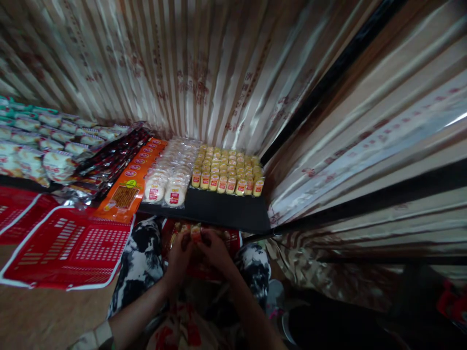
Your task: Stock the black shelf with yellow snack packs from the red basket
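Note:
A small yellow wrapped snack [196, 234] with a red label is pinched between my two hands, just below the shelf edge. From one side my left hand [180, 250] closes on it, and from the other my right hand [215, 249] does the same. Below them, between my knees, is a red basket [236, 238] with more small packs in it, partly hidden by my hands. On the black shelf [226, 210] ahead stand rows of matching yellow snacks [229, 170]. Beside those are stacked round white wrapped crackers [168, 177].
Left along the shelf lie an orange snack packet [126, 194], dark shiny packets [109, 163] and rows of white packets [54, 141]. Another red basket [83, 238] with a white rim is on the left. Pleated printed sheeting [204, 73] and black bars [328, 78] enclose the shelf.

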The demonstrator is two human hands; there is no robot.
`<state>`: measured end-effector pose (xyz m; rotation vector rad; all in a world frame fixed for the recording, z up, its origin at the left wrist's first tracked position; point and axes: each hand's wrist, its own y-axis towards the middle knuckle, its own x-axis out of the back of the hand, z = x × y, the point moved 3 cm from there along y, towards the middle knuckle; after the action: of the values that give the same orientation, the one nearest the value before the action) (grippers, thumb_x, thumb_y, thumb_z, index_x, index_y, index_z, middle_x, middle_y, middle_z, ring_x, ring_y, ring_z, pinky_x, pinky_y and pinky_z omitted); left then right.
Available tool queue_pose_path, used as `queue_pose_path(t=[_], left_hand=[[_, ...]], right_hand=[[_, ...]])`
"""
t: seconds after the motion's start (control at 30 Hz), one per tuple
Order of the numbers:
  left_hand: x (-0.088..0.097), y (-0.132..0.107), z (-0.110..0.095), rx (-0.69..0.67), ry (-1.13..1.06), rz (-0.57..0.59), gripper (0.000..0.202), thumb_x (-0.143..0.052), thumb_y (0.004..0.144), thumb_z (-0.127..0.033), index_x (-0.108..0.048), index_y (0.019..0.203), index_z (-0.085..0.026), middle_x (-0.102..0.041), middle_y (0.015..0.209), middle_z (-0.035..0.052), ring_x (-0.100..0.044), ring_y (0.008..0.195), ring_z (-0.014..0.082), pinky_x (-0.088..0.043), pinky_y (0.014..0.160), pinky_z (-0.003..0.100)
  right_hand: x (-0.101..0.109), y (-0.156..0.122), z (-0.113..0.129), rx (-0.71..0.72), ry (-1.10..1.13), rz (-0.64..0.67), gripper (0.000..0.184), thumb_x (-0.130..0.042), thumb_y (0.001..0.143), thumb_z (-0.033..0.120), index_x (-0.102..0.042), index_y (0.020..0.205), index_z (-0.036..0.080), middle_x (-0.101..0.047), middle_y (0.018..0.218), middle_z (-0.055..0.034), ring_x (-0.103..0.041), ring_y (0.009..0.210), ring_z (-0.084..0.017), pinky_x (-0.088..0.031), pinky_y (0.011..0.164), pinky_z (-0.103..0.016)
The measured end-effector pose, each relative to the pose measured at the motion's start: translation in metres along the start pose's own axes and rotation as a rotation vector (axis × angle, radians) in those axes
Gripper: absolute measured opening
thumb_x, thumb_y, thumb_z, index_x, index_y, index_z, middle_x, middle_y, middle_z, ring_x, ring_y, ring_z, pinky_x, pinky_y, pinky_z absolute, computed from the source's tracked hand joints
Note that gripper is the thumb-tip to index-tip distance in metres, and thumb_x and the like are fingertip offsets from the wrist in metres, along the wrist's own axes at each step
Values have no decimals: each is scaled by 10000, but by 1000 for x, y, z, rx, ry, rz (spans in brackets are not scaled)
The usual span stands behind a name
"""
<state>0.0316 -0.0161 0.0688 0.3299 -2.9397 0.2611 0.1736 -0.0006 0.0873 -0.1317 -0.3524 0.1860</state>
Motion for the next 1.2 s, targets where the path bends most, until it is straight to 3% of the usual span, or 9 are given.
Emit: queue_pose_path(t=[0.13,0.23,0.4,0.5,0.77,0.97,1.2], left_hand=[[3,14,-31,-146,61,42,291,-525,749,-203,-609,1027,-190,-641,1008,56,-604,918,170,-486,836,317],[1,30,-50,-177,58,24,345,-475,789,-198,-565,1121,-167,-638,1015,71,-606,905,158,-484,848,317],[-9,50,-70,-329,104,15,384,-436,797,-167,-539,1165,-135,-590,1175,116,-540,1108,200,-423,973,373],[-17,64,-71,-364,141,6,390,-418,816,-187,-542,1182,-128,-565,1233,127,-499,1176,215,-369,1034,404],[-40,103,-56,-254,47,51,441,-390,855,-233,-492,1276,-147,-461,1379,103,-395,1293,203,-255,1114,410],[-45,113,-53,-244,33,98,434,-394,874,-299,-523,1260,-150,-450,1390,95,-373,1310,200,-226,1132,376],[-48,115,-53,-231,51,90,421,-367,887,-285,-533,1250,-149,-456,1384,101,-375,1309,194,-225,1133,381]], right_hand=[[8,17,18,68,145,-57,204,-582,732,271,-547,919,197,-667,915,-39,-631,822,-166,-512,780,-310],[13,38,27,90,181,-201,237,-584,722,283,-523,931,190,-646,882,-39,-613,745,-141,-521,709,-280],[16,80,36,146,103,-416,251,-567,744,297,-496,965,203,-632,915,-41,-608,772,-141,-521,710,-278],[14,102,41,144,53,-477,253,-549,755,299,-490,981,202,-630,925,-45,-611,776,-148,-519,712,-288],[3,139,38,177,-61,-519,219,-477,775,281,-520,972,194,-607,973,-51,-599,807,-153,-508,680,-271],[2,144,36,193,-54,-516,254,-427,785,240,-549,999,183,-576,992,-61,-588,855,-155,-505,719,-273],[1,141,37,250,-104,-537,330,-414,789,196,-566,1080,170,-478,1155,-116,-531,1029,-183,-496,826,-303]])
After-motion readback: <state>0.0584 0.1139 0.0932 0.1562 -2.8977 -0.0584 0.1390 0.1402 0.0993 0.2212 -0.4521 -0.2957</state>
